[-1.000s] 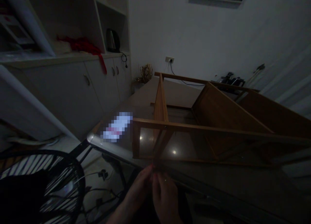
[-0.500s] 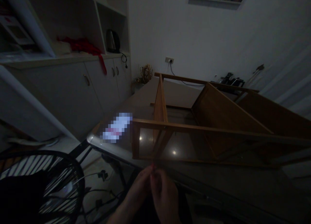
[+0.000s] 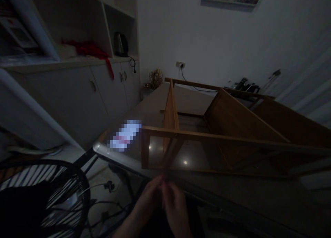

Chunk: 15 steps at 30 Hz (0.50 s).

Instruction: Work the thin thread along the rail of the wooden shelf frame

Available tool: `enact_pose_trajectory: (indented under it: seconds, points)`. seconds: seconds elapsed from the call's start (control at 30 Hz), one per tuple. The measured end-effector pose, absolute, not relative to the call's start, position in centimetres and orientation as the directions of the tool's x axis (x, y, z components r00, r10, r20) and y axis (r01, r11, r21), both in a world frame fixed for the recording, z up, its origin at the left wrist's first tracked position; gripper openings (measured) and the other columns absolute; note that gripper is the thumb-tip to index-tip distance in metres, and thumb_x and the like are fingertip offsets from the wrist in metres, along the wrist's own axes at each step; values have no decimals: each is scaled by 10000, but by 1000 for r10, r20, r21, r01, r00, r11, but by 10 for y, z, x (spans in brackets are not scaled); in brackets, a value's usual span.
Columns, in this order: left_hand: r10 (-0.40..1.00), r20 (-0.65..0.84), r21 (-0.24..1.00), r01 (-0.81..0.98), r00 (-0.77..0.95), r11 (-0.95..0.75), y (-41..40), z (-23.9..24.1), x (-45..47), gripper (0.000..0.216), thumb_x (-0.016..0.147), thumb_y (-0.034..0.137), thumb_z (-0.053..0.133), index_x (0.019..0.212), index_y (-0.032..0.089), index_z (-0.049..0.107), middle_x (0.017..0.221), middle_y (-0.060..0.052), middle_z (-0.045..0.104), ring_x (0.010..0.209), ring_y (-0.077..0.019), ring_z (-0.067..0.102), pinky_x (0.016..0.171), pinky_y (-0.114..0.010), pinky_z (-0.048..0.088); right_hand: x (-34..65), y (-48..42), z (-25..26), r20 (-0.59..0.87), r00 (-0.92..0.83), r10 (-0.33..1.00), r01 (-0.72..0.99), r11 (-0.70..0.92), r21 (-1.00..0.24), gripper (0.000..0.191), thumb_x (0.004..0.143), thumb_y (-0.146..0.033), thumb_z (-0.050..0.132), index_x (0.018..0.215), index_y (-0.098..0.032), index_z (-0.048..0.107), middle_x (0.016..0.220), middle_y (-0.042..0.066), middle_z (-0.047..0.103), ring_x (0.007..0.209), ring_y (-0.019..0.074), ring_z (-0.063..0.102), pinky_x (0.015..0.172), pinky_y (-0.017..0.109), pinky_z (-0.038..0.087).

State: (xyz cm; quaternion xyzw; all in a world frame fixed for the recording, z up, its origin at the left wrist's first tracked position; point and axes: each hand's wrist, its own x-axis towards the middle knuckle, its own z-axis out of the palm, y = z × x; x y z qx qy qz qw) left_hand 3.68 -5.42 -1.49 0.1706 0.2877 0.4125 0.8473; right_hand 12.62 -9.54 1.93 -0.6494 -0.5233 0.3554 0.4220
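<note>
My left hand (image 3: 147, 200) and my right hand (image 3: 176, 205) meet at the fingertips, low in the head view, just in front of the table edge. Fingers of both are closed and pressed together; whatever they may hold is too dark and small to make out. Beyond them a brown wooden shelf rack (image 3: 222, 138) lies on its side on the glossy table (image 3: 144, 110). Neither hand visibly touches the rack. Left of the rack, near the table corner, lies a bright blurred-out rectangle (image 3: 125, 134) like a lit screen.
A black woven chair (image 3: 85, 189) stands at the lower left, with cables and a plug (image 3: 109, 186) on the floor beside it. White cabinets (image 3: 64, 90) line the left, bearing a kettle (image 3: 120, 44) and red cloth (image 3: 90, 49). A wall socket (image 3: 180, 64) has a cord plugged in.
My right hand has shifted very slightly, its fingers still against those of the left. The rack and the lit rectangle stay in place.
</note>
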Motion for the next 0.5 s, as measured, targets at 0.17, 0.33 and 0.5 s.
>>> enact_pose_trajectory:
  seconds: [0.17,0.33,0.5]
  points:
    - [809,-329,555,-594,487,583,-55,-14,36,279,799,407,631,739,134,647,552,13,583,440,-85,499,435,-194,352,126,-95,18,-101,196,975,204,-142,-969,488,900,-547,367,778,-162,640,587,8,584,542,137,563,504,200,427]
    - [818,-294,532,-626,494,570,-54,-9,36,238,789,362,654,815,129,689,663,-29,661,585,-123,580,599,-219,430,129,-97,15,82,233,969,489,-44,-871,370,909,-456,415,861,-193,670,782,67,688,719,185,648,675,241,464]
    - [833,-320,544,-633,451,551,-54,-5,35,190,769,327,682,805,142,699,743,-34,688,689,-131,602,652,-204,449,127,-96,17,47,182,982,454,-42,-890,385,923,-443,388,908,-194,681,837,84,704,782,198,665,737,265,480]
